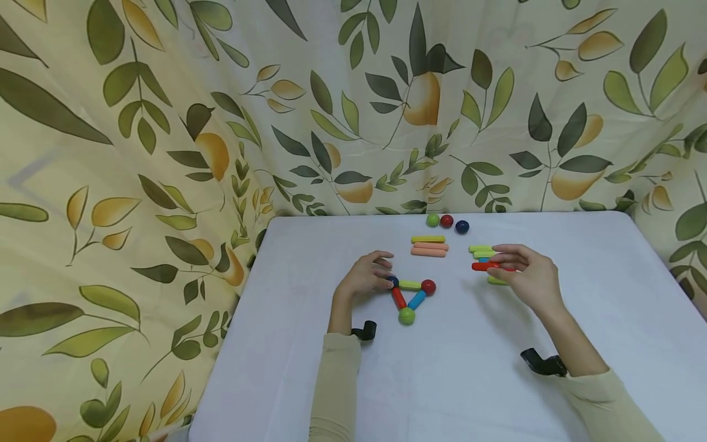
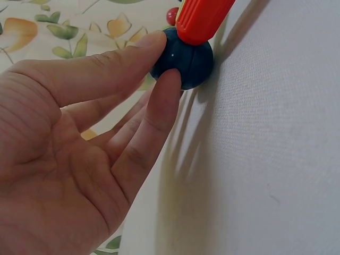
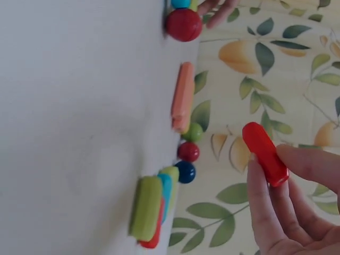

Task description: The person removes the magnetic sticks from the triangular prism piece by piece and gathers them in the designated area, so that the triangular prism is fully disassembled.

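Observation:
A triangle of three balls and three rods lies on the table. Its corners are a dark blue ball (image 2: pixel 187 61), a red ball (image 1: pixel 428 287) and a green ball (image 1: pixel 406 316); a red rod (image 1: pixel 399 299), a blue rod (image 1: pixel 417 301) and a yellow-green rod (image 1: pixel 410 285) form the sides. My left hand (image 1: pixel 369 273) pinches the dark blue ball between thumb and fingertip. Over a group of loose rods, my right hand (image 1: pixel 527 276) holds a separate red rod (image 3: pixel 265 154) between thumb and fingers. In the right wrist view this rod is raised off the table.
Yellow-green rods (image 1: pixel 482 250) and other coloured rods lie below the right hand. Farther left are a yellow rod (image 1: pixel 428 239) and salmon rods (image 1: pixel 428 252). Loose green (image 1: pixel 432 220), red (image 1: pixel 446 221) and dark blue (image 1: pixel 462 227) balls sit near the back edge, before a patterned curtain (image 1: pixel 331 123).

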